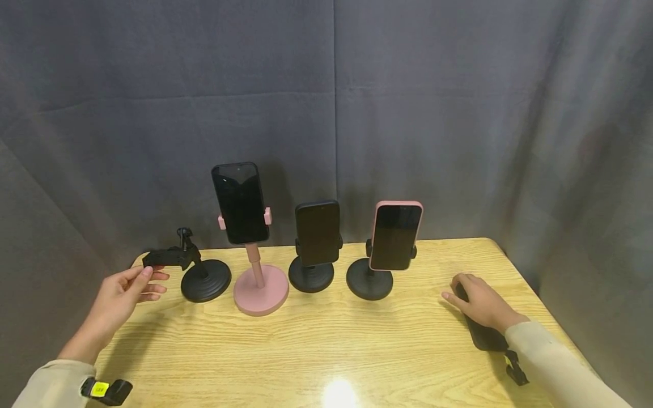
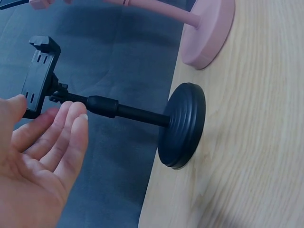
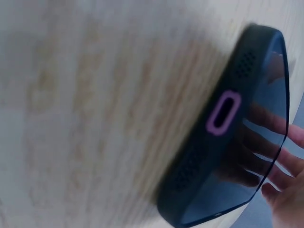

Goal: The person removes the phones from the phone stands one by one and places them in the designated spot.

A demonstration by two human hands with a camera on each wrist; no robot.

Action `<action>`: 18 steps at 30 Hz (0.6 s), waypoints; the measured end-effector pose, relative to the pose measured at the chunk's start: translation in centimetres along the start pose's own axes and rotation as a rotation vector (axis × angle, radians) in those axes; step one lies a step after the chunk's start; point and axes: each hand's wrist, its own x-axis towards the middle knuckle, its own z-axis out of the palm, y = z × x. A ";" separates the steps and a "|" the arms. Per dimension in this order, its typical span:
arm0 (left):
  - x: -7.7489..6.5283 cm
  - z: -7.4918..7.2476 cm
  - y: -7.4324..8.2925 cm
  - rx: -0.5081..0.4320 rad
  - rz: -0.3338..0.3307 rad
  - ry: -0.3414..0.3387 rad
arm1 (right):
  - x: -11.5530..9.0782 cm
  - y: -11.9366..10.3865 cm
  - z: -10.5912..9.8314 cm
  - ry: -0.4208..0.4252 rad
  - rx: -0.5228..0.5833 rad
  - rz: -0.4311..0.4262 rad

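At ten o'clock on the tabletop [image 1: 285, 362], the left hand [image 1: 119, 288] seems to pinch the end of the clamp [image 1: 165, 258] on an empty black stand [image 1: 206, 281] with thumb and forefinger, other fingers loosely extended; that arm enters from seven o'clock. The step in hand looks like readying this stand while the other hand takes a phone. Toward eleven, a pink stand [image 1: 261, 294] holds a black phone [image 1: 240, 201]; near twelve, a short black stand [image 1: 311, 279] holds a dark-cased phone [image 1: 318, 232]; at one, another short stand [image 1: 369, 283] holds a pink-cased phone [image 1: 397, 235]. Near three, a loose phone [image 1: 486, 338] lies pointing from eleven to five. Over its far end arches the right hand [image 1: 482, 300], back upward, arm aimed at ten; whether it grips, I cannot tell. The next move probably calls for securing both phone edges, then lifting toward ten.
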 end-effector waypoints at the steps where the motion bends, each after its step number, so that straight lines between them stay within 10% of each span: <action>1: -0.2 0.1 0.0 -0.002 0.003 0.000 | -0.1 -0.1 0.0 -0.001 0.004 -0.002; 18: -1.6 1.7 0.4 0.016 0.065 0.036 | -1.4 -2.3 -1.2 0.007 0.054 -0.017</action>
